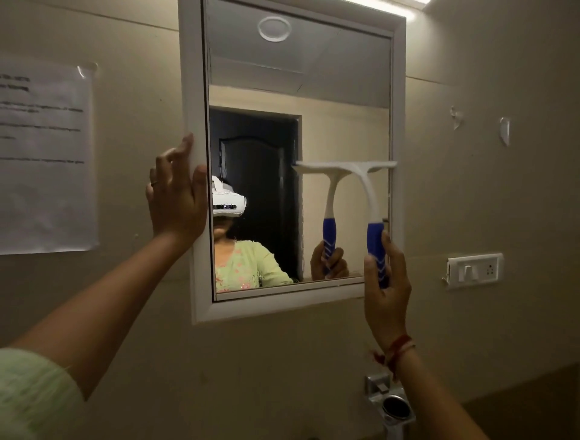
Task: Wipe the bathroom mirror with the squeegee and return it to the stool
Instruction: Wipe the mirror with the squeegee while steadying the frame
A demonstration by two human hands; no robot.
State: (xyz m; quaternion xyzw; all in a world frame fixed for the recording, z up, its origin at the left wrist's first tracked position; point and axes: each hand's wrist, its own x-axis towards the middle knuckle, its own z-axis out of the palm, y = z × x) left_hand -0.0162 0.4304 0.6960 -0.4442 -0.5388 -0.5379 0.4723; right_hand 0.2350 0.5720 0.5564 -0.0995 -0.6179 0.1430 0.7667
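Two hands are raised to the wall-hung mirror (314,78). The right hand (387,292) holds the squeegee (354,176) by its blue handle, its grip clamped round the lower end with the thumb up along the side. The handle stands nearly upright by the mirror's bottom right corner. Its white neck rises to a blade that lies level against the glass at about mid-height, with one end touching the right edge. The squeegee is on the mirror, and its reflection shows just beside it in the glass.

The left hand (175,194) holds the white frame (191,78) at the mirror's left edge, about mid-height. Its grip is closed on the frame, with the thumb over the front, its tip at the edge of the glass, and the fingers round the outer side. A ring (154,183) sits on one finger. A pale green sleeve (31,392) covers that upper arm, and a red thread band (400,345) circles the right wrist.

On the wall well left of the mirror a printed paper sheet (47,157) is taped; its text is too blurred to read. To the right of the mirror are two small wall hooks (504,130) and, lower, a white switch plate (474,270). Below the bottom right corner a metal tap fitting (392,405) stands out from the wall. A light strip (398,3) glows above the top right corner.
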